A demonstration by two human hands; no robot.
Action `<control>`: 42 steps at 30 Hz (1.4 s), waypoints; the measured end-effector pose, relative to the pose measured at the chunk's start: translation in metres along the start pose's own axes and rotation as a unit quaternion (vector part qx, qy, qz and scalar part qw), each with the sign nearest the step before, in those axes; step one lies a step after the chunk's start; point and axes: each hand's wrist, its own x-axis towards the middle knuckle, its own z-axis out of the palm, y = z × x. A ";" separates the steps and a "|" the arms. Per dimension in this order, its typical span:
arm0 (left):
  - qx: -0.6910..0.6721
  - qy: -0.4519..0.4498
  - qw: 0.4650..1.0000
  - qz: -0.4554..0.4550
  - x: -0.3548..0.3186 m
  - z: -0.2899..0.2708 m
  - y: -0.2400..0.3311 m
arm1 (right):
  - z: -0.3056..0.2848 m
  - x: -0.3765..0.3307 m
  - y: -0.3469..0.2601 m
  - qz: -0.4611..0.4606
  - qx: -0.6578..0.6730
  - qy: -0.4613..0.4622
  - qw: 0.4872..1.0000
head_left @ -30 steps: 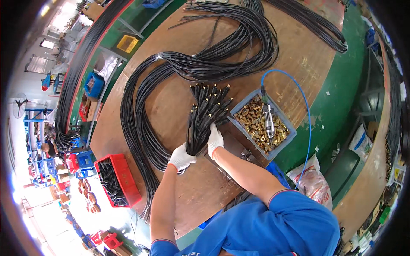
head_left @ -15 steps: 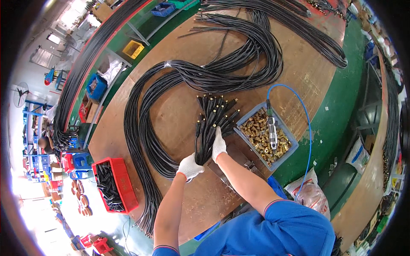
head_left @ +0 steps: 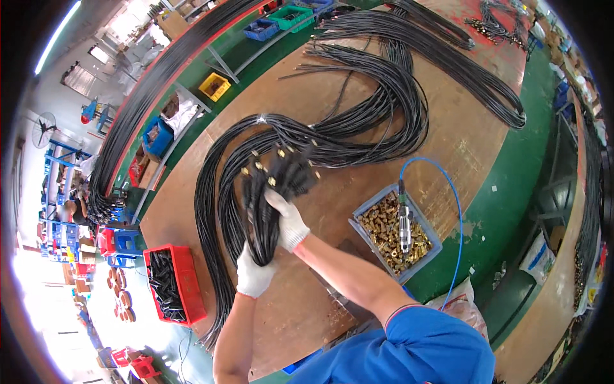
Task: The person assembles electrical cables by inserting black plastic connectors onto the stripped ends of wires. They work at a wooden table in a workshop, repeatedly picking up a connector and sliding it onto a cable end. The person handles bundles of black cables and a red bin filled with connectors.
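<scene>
A thick bundle of black cables [head_left: 263, 221] with brass-tipped black ends, blurred by motion, is held over the table. My left hand [head_left: 254, 272], in a white glove, is wrapped round the lower part of the bundle, where the cables bend. Higher up, my right hand [head_left: 288, 221], gloved too, grips its right side just below the brass ends. Behind the ends, a long loop of black cables [head_left: 217, 160] curves across the wooden table [head_left: 320, 281]. How the held cables join that loop is partly hidden by my hands.
A grey-blue bin of brass fittings [head_left: 417, 265] stands right of my hands, a pneumatic screwdriver [head_left: 404, 224] with a blue hose [head_left: 462, 217] lying over it. At left is a red crate [head_left: 188, 281] of black parts. More cables [head_left: 473, 70] lie at the far right.
Both hands have moved left with the cable bundle, lifting and swinging its brass ends leftward. My right hand is now higher relative to the left. The view has shifted slightly.
</scene>
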 end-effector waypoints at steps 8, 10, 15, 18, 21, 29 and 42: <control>0.005 0.060 0.984 0.170 0.188 0.084 0.224 | 0.125 0.111 -0.277 -0.112 -0.241 -0.040 0.963; 0.053 -0.003 0.987 0.153 0.237 0.127 0.285 | 0.112 0.117 -0.372 -0.204 -0.338 0.040 0.918; 0.197 0.022 0.928 0.316 0.243 0.268 0.218 | -0.065 0.067 -0.413 -0.181 -0.591 0.327 0.715; 0.109 -0.028 0.951 0.287 0.176 0.275 0.133 | -0.133 0.035 -0.356 -0.178 -0.649 0.329 0.662; 0.091 0.048 0.963 0.250 0.097 0.242 0.025 | -0.144 0.016 -0.287 -0.210 -0.594 0.318 0.708; 0.261 0.080 0.937 -0.219 -0.182 0.082 -0.160 | -0.156 -0.044 -0.168 -0.150 -0.487 0.209 0.835; 0.247 0.339 0.845 -0.332 -0.349 -0.068 -0.319 | -0.177 -0.189 -0.001 0.110 -0.659 0.081 0.739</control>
